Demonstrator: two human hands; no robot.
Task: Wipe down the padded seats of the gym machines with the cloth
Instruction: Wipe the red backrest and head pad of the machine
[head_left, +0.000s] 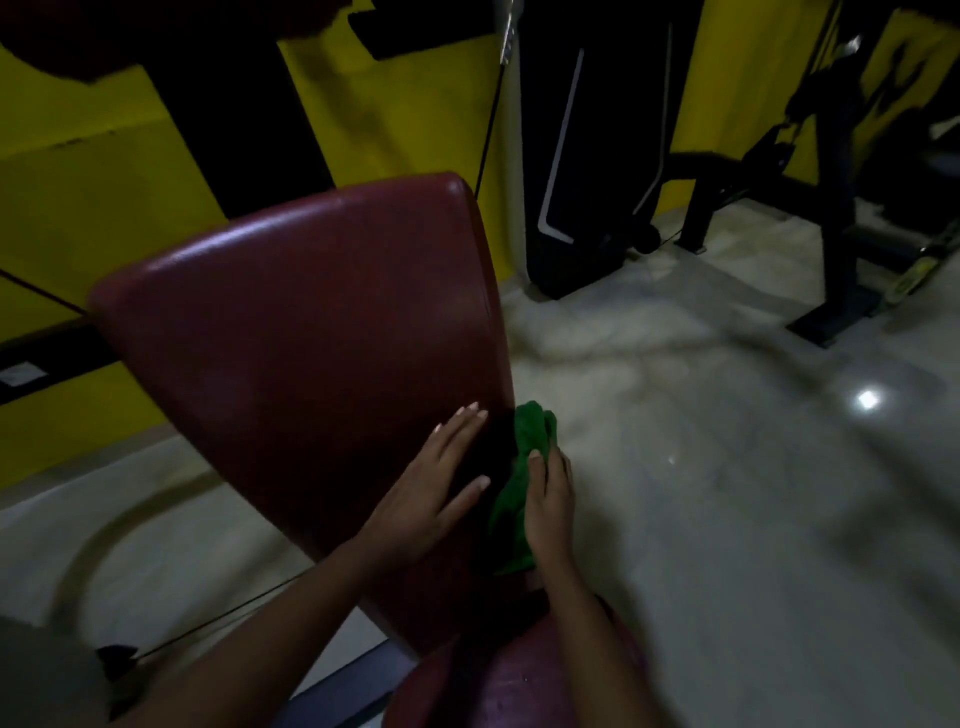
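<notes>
I see L hand flat on red pad, fingers straight; R hand grips green cloth at pad edge.

Dim, blurred frame; glare spot on floor.

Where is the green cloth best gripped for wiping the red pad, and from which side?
Grip the green cloth at its bunched middle, coming from the right, as the right hand does. It lies crumpled along the right edge of the red pad, and the left hand lies flat on the pad to its left, likely blocking that side.
</notes>
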